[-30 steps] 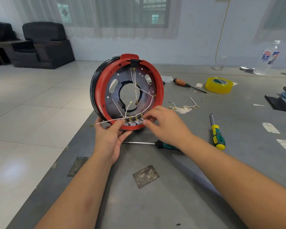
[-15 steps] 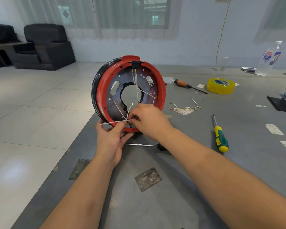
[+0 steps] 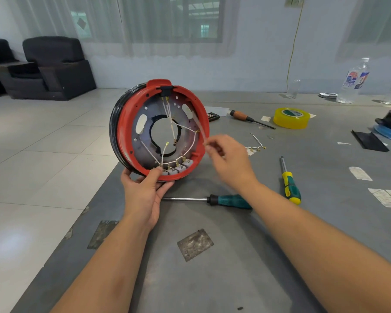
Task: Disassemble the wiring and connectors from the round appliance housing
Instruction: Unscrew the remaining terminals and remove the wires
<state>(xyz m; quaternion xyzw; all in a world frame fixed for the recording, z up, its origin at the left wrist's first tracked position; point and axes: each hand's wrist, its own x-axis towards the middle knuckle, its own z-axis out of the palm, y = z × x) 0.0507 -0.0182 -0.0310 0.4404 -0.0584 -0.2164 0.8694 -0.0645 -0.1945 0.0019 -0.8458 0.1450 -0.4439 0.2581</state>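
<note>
While your left hand (image 3: pixel 142 190) props it from below, the round housing (image 3: pixel 159 129) stands on edge at the near-left corner of the grey table (image 3: pixel 235 256), its open red-rimmed face turned toward you and slightly to your right, its round axis running roughly level, away from you. Your left thumb lies over the lower rim beside the row of grey connector blocks (image 3: pixel 177 168) and the other fingers curl under the black outer edge, so that hand grips the housing. White wires (image 3: pixel 173 129) with brass terminals fan from the black plug at the top of the rim down across the metal plate and its centre hole to those blocks. Your right hand (image 3: pixel 229 163) is lifted just off the housing's right edge, fingertips pinched together on a blurred pale wire (image 3: pixel 199 128) that slants up and left toward the rim. A teal-handled screwdriver (image 3: pixel 212 199) lies on the table under your right wrist, pointing left; a green and yellow one (image 3: pixel 290 184) lies to its right, and a yellow tape roll (image 3: pixel 291 117) sits farther back. Half a second ago your right hand was down at the connector blocks, touching your left; now it has pulled up and to the right, and the long wire that stuck out to the left past your left hand is gone from there.
</note>
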